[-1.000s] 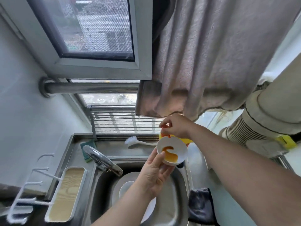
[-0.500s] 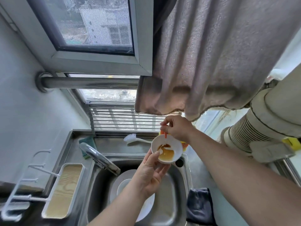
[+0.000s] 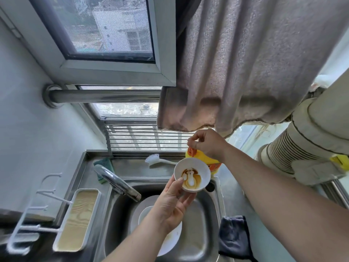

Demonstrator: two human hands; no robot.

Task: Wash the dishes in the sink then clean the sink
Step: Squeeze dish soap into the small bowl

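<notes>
No text can be read anywhere; the yellow bottle [image 3: 211, 163] carries a label — its print is too blurred.

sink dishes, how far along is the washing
Early. Nothing looks washed yet. In hand: the left hand holds a small white bowl with brown sauce and a white blob, the right hand at the yellow detergent bottle. Left: soiled plates in the sink, then the sink itself.

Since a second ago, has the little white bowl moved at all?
Yes. The small bowl has shifted slightly back, from over the sink basin toward its rear rim.
</notes>
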